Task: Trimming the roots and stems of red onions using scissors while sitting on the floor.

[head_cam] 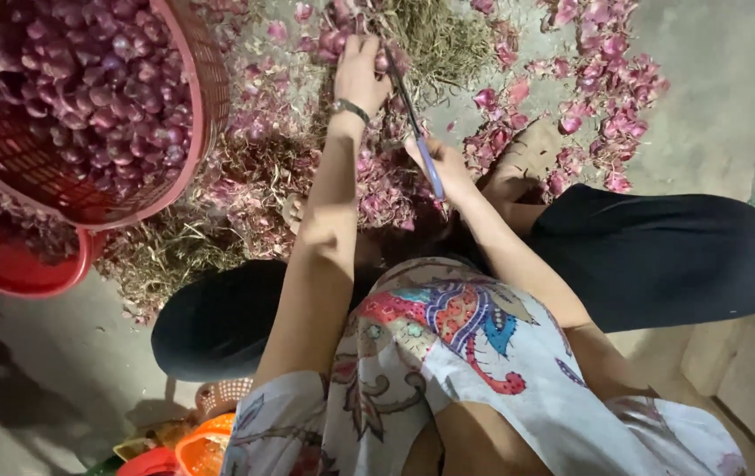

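Left hand (358, 75) clamped on shallot bunch (342, 35); right hand (444, 167) closed on scissors (413, 119). Best cut close above bulbs, fingers clear.

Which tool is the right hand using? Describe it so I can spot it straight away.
Start at the big red plastic mesh basket of purple shallots, then look right to the two hands over the peel heap. The right hand holds slim blue-handled scissors, their dark blades angled up towards the left hand: the only metal thing among skins.
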